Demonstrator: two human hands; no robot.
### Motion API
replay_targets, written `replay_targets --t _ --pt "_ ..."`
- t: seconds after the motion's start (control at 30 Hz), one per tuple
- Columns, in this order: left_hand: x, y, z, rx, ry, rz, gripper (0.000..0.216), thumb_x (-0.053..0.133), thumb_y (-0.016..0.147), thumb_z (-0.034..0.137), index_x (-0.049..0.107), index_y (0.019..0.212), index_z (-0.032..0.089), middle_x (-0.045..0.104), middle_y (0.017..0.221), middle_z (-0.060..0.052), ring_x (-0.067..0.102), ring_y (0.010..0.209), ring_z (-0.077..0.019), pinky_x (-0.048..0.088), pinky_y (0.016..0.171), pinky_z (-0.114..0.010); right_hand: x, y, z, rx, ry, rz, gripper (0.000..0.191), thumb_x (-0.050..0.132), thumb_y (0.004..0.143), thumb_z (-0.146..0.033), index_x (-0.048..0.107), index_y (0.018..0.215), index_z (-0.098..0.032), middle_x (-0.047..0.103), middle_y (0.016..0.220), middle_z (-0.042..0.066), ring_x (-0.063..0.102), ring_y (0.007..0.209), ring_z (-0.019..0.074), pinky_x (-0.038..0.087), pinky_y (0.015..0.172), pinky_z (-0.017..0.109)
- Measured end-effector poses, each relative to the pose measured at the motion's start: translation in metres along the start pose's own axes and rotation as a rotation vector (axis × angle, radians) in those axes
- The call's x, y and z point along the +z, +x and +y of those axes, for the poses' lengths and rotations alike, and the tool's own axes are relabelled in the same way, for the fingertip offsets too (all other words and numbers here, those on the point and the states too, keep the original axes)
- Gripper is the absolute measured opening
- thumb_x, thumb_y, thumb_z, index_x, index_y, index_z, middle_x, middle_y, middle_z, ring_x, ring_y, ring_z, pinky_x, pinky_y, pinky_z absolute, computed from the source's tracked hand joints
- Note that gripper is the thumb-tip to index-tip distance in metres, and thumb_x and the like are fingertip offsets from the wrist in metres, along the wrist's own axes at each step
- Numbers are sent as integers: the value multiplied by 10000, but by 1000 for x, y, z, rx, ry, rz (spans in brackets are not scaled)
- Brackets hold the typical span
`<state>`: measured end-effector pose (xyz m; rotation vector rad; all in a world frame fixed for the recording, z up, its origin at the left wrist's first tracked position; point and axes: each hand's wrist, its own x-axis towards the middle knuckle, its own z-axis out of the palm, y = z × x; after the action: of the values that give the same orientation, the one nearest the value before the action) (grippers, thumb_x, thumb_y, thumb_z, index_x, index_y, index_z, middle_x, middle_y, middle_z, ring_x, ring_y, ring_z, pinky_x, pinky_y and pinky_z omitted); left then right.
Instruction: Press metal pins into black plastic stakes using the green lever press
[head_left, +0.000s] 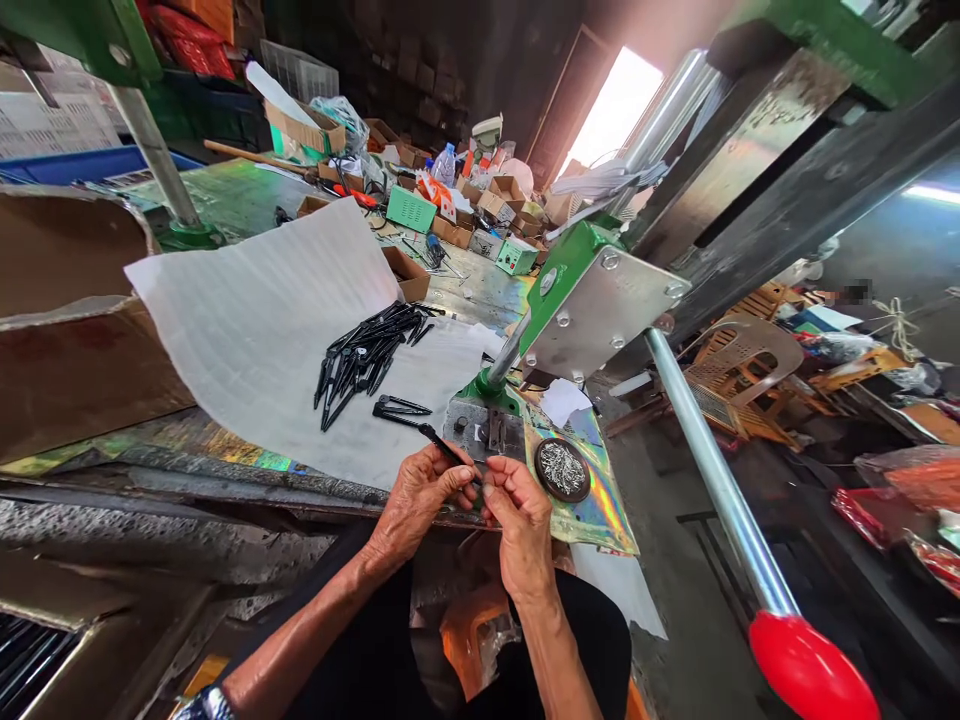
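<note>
Between my hands, just in front of the press base, is a slim black plastic piece. My left hand is closed around its middle. The fingertips of my right hand are pinched together at its near end; whether they grip the piece or some small part is hidden. Beyond my left hand lies a folded black piece. A heap of similar black pieces rests on the white foam sheet. To the right of my right hand sits a round dark dish filled with small silvery metal pins.
The green hand press leans over the bench's right side, its steel lever ending in a red knob. A cardboard box stands at left. Green device boxes, cartons and clutter fill the back.
</note>
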<state>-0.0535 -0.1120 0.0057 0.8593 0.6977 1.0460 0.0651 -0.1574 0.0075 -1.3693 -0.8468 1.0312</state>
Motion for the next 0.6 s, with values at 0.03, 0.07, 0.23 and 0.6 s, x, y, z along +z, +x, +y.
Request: replay_targets --t 0.03,0.07,0.23,0.6 --pt "0 4 -2 10 33 -7 268 764 675 347 614 776 148 612 599 -26 600 565 -171 503 543 -264 1 3 1 18 19 26 254 619 701 -257 615 950 -201 617 749 -8 498 562 113 390 511 246" --pt "0 9 -5 25 61 -13 259 754 682 349 609 764 151 608 587 -24 595 559 -170 495 542 -262 1 6 3 27 42 45 263 621 687 -256 615 943 -197 624 743 -4 503 565 117 389 506 246" --pt "1 41 -21 126 186 1 157 668 731 298 589 759 165 606 594 -8 574 562 -145 459 545 -233 -1 25 8 30 199 68 323 646 622 -244 609 937 -179 660 774 21 537 624 135 374 484 232" --pt "2 105 -29 170 511 -39 97 529 749 270 529 778 177 545 535 18 499 454 -115 400 442 -202 -56 15 -32 74 390 128 359 786 567 -238 678 905 -185 649 840 65 517 660 112 377 476 184"
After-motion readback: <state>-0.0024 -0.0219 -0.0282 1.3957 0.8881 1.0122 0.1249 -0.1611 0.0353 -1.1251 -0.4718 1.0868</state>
